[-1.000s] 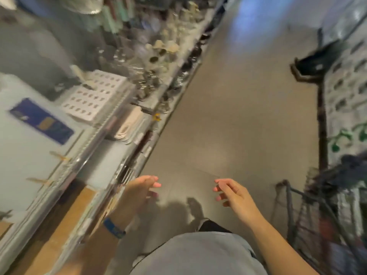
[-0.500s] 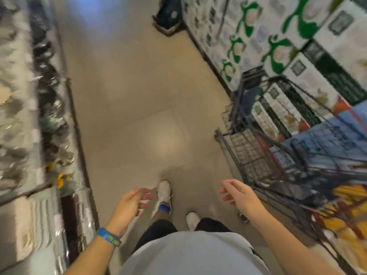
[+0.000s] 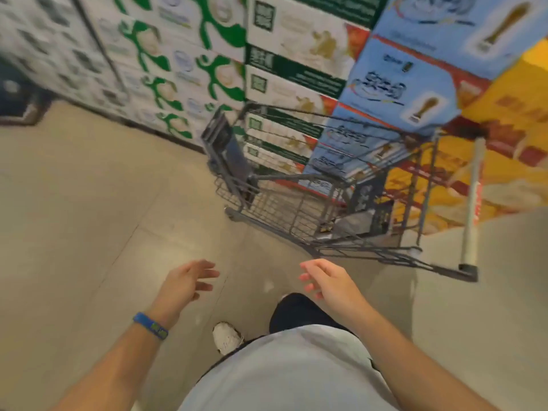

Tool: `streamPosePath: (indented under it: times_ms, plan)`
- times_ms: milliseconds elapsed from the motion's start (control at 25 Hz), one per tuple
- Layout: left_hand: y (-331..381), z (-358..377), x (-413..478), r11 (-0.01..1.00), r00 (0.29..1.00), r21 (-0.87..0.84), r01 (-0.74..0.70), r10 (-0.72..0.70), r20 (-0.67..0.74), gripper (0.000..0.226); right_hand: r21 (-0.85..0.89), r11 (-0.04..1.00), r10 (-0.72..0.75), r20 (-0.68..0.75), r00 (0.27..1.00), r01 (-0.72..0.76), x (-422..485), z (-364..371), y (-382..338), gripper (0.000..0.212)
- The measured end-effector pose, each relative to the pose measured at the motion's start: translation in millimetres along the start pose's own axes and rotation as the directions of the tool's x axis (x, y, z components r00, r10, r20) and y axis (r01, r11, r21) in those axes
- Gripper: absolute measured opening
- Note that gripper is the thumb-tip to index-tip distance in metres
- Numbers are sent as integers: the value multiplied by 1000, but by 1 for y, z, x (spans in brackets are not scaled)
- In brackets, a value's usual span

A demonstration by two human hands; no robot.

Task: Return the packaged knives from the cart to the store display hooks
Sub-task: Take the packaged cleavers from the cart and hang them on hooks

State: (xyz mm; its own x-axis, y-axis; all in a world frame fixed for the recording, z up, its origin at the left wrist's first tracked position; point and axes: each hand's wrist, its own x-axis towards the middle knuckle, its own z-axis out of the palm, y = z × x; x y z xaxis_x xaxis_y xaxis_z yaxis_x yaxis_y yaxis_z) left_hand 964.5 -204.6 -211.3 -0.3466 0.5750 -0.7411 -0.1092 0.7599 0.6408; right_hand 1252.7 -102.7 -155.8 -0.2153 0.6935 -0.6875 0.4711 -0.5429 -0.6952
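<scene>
left grip, right grip loose; cart ahead beside boxes

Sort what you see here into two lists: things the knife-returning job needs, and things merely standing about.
Job: cart; packages inside it, blurred; left hand and right hand, both empty.
Standing about: stacked boxes; blue wristband; white shoe.

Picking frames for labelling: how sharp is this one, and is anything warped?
Head view: motion blur smears the stacked cartons and the shopping cart, so packages inside it are unreadable; the left hand and right hand look fairly crisp; wide-angle distortion slants everything.
</scene>
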Motion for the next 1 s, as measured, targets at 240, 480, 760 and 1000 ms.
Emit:
streamPosePath:
  times_ms: [240,480,760,1000]
  plan:
    - [68,59,53,986,985,165,13,-41,167,24,209,978,38,-191,981,3,39,-47,4,19]
    - [116,112,91,973,987,222,59,-90,132,26,76,997,19,-415,910,14,136,-124,-17,9]
    - [195,158,127,925,994,378,-22,-19,104,30,-738,625,-141,-428,893,-255,213,-178,-21,56]
    - [210,176,138,898,990,441,-17,-45,131,27,-894,323,-198,-385,901,-311,222,-180,-10,54]
